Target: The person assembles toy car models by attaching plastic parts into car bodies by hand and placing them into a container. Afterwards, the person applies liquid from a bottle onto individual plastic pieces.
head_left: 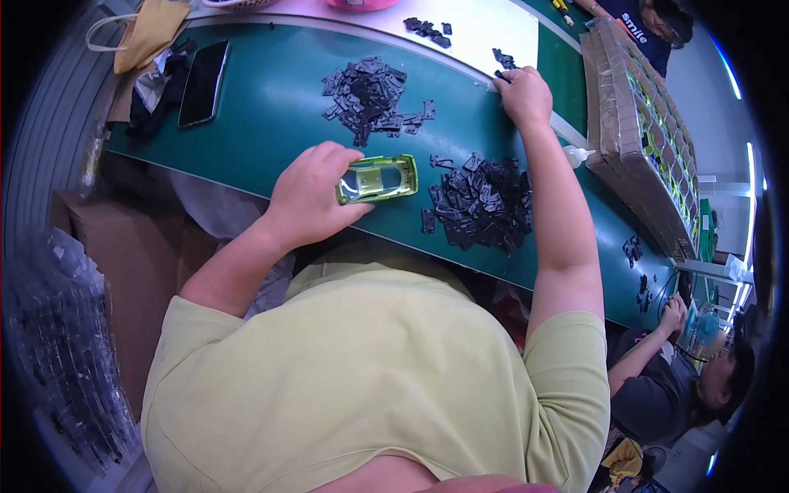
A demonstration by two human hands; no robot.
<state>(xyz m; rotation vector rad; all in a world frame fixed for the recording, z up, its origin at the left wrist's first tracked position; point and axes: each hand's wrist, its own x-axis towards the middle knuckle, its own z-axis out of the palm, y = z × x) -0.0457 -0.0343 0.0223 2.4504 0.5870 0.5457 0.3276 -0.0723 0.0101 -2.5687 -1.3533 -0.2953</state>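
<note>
My left hand (316,193) is closed around a lime-green toy car body (376,179) above the near edge of the green table. The shell's hollow underside appears to face up. My right hand (526,94) reaches far forward to the edge of a white strip. Its fingers are pinched on a small black plastic part (500,76), only partly visible. Just beyond those fingertips lies a small cluster of black parts (504,58). A large heap of black plastic parts (481,201) sits beside my right forearm, and another heap (363,94) lies beyond the car body.
A phone (204,84) and a yellow bag (150,34) lie at the left. More black parts (427,31) rest on the white strip (485,33). A cardboard tray (616,123) of green items stands at the right, near a white nozzle bottle (578,155). Two people work nearby.
</note>
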